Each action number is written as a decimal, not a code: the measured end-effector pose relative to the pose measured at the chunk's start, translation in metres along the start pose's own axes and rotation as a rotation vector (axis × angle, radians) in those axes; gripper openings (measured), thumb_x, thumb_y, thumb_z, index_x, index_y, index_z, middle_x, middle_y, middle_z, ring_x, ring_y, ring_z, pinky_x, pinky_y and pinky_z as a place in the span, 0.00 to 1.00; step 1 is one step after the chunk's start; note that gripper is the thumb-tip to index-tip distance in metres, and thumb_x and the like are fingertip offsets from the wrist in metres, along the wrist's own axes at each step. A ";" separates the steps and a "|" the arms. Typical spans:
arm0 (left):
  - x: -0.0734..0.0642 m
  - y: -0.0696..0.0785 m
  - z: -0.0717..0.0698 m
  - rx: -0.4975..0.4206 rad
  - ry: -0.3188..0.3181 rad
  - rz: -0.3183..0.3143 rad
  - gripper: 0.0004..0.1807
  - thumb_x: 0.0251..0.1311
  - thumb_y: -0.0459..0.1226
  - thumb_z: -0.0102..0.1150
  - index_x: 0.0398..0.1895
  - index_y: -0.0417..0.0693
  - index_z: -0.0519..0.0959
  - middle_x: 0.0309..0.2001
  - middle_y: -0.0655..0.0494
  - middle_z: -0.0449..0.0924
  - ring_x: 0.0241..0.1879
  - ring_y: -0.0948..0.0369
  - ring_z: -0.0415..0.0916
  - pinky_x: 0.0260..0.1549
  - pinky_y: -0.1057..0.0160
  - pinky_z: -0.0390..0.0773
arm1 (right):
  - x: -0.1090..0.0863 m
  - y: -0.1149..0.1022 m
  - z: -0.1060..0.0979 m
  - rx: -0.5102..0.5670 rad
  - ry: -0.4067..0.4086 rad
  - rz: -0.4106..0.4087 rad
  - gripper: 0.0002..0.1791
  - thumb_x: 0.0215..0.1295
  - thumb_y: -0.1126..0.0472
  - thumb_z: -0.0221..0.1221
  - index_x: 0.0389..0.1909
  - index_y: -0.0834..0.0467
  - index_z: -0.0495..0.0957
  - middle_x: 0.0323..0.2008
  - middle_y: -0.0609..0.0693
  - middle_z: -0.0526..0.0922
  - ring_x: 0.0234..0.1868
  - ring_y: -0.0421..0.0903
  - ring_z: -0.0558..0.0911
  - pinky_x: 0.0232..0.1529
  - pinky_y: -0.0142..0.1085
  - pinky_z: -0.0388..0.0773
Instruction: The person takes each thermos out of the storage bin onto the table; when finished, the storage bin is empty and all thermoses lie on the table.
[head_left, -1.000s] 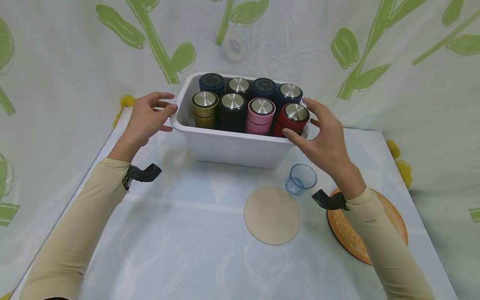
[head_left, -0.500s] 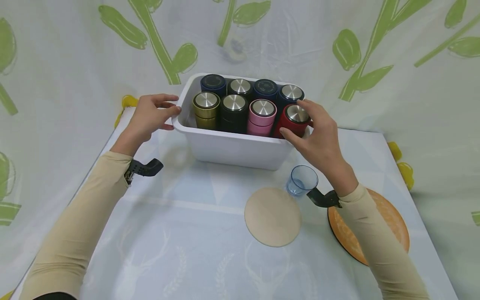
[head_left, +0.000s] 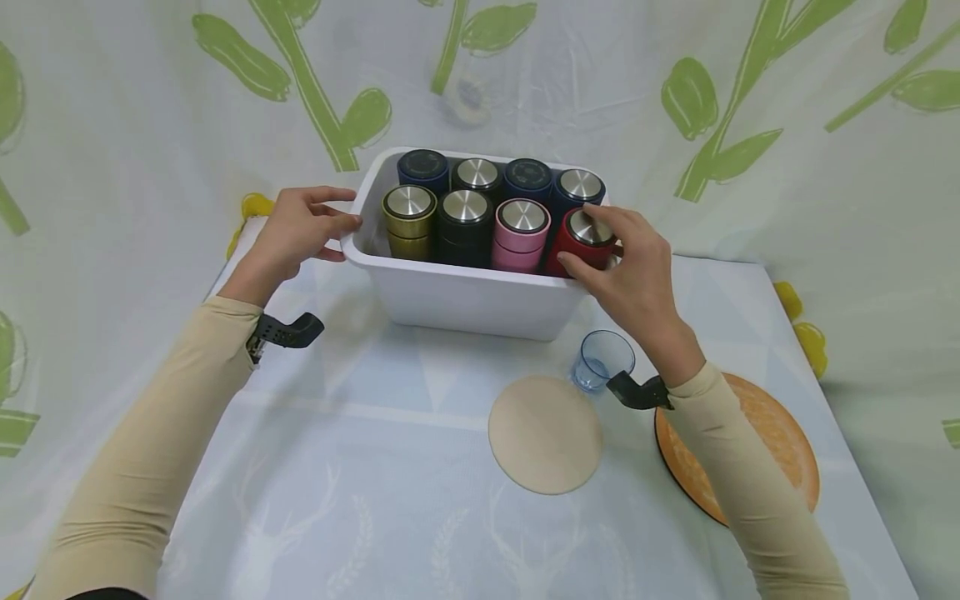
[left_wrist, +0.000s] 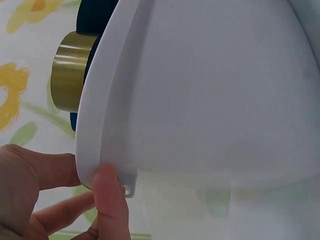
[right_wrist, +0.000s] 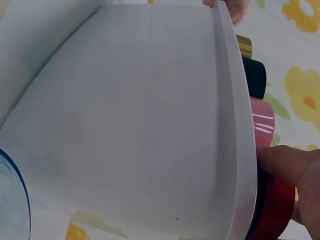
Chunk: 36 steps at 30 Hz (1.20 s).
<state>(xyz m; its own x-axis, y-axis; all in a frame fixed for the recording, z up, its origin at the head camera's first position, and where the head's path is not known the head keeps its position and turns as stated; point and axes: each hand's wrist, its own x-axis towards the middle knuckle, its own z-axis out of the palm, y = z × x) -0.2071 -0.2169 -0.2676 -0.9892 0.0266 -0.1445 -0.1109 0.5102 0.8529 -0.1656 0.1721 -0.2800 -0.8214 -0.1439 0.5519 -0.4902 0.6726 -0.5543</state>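
Note:
A white plastic tub (head_left: 465, 296) holds two rows of lidded vacuum flasks. My left hand (head_left: 296, 229) pinches the tub's left rim; in the left wrist view the thumb and a finger lie on either side of that rim (left_wrist: 92, 125). At the front right corner, my right hand (head_left: 637, 267) grips the red flask (head_left: 585, 250), thumb on the near side and fingers across its far side. The red flask's lower part is hidden behind the tub wall. Beside it stand a pink flask (head_left: 520, 242), a black flask (head_left: 465, 233) and a gold flask (head_left: 410, 229).
A blue glass (head_left: 600, 358) stands in front of the tub's right end. Next to it lies a round beige mat (head_left: 546, 433). An orange round board (head_left: 772, 425) is partly under the right forearm. Patterned curtain (head_left: 570, 75) hangs close behind the tub.
My right hand has moved left and closed around the red flask. My left hand has shifted slightly right, onto the tub's rim. The tub has stayed in place.

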 end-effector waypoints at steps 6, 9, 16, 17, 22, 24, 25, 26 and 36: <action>-0.002 0.002 0.002 -0.007 0.021 -0.011 0.30 0.71 0.40 0.57 0.74 0.46 0.65 0.63 0.39 0.72 0.53 0.47 0.76 0.32 0.65 0.85 | 0.000 0.003 0.000 -0.007 0.007 0.001 0.31 0.56 0.61 0.74 0.62 0.59 0.79 0.55 0.58 0.80 0.55 0.52 0.79 0.46 0.52 0.84; -0.002 0.003 0.003 0.001 0.029 -0.002 0.29 0.72 0.40 0.57 0.74 0.44 0.66 0.62 0.38 0.73 0.52 0.46 0.76 0.32 0.65 0.85 | 0.001 0.005 0.001 -0.009 0.016 0.005 0.30 0.56 0.60 0.74 0.61 0.59 0.79 0.55 0.58 0.80 0.54 0.51 0.79 0.46 0.51 0.84; 0.002 0.003 0.005 -0.015 0.013 -0.005 0.29 0.72 0.39 0.57 0.73 0.43 0.67 0.63 0.38 0.73 0.54 0.45 0.76 0.33 0.64 0.85 | 0.000 0.005 0.000 -0.027 0.057 0.027 0.30 0.54 0.58 0.75 0.59 0.58 0.82 0.52 0.55 0.82 0.51 0.45 0.80 0.44 0.43 0.85; 0.002 0.002 0.005 -0.017 0.013 -0.010 0.29 0.72 0.39 0.57 0.73 0.43 0.67 0.64 0.38 0.73 0.54 0.45 0.76 0.33 0.64 0.85 | 0.001 0.004 0.000 -0.031 0.061 0.022 0.30 0.54 0.58 0.75 0.59 0.58 0.82 0.52 0.55 0.82 0.51 0.44 0.80 0.44 0.42 0.85; 0.002 -0.001 0.003 -0.031 0.023 -0.023 0.29 0.72 0.39 0.57 0.74 0.44 0.67 0.64 0.39 0.72 0.54 0.46 0.76 0.33 0.64 0.85 | 0.007 -0.006 -0.005 -0.039 0.093 -0.016 0.28 0.54 0.56 0.75 0.57 0.57 0.83 0.49 0.54 0.83 0.49 0.43 0.80 0.42 0.34 0.84; 0.001 -0.001 0.002 -0.036 0.025 -0.023 0.29 0.72 0.39 0.57 0.73 0.45 0.67 0.64 0.39 0.72 0.54 0.46 0.76 0.33 0.64 0.85 | 0.011 -0.011 -0.009 -0.032 0.107 -0.026 0.27 0.54 0.57 0.75 0.57 0.56 0.84 0.49 0.53 0.83 0.48 0.43 0.80 0.42 0.31 0.83; 0.001 -0.001 0.002 -0.037 0.025 -0.022 0.29 0.72 0.39 0.57 0.73 0.45 0.67 0.64 0.39 0.73 0.54 0.47 0.77 0.33 0.64 0.85 | 0.012 -0.013 -0.011 -0.027 0.114 -0.028 0.27 0.54 0.57 0.75 0.57 0.56 0.84 0.49 0.52 0.84 0.48 0.43 0.81 0.42 0.30 0.83; 0.001 -0.001 0.002 -0.039 0.025 -0.022 0.29 0.72 0.39 0.57 0.73 0.44 0.67 0.64 0.39 0.73 0.54 0.47 0.77 0.33 0.64 0.85 | 0.014 -0.015 -0.014 -0.022 0.119 -0.031 0.27 0.54 0.57 0.75 0.57 0.55 0.84 0.49 0.51 0.84 0.48 0.42 0.81 0.42 0.29 0.83; 0.001 0.000 0.001 -0.052 0.017 -0.027 0.28 0.72 0.38 0.57 0.73 0.43 0.67 0.64 0.38 0.72 0.54 0.46 0.76 0.33 0.65 0.85 | 0.024 -0.037 -0.034 -0.031 0.149 -0.053 0.27 0.56 0.54 0.73 0.58 0.54 0.83 0.50 0.48 0.84 0.49 0.38 0.80 0.44 0.27 0.82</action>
<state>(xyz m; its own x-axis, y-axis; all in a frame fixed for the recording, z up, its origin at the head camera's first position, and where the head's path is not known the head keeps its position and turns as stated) -0.2083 -0.2160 -0.2688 -0.9872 -0.0012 -0.1595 -0.1417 0.4654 0.8737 -0.1573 0.1684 -0.2248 -0.7411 -0.0717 0.6675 -0.5207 0.6891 -0.5040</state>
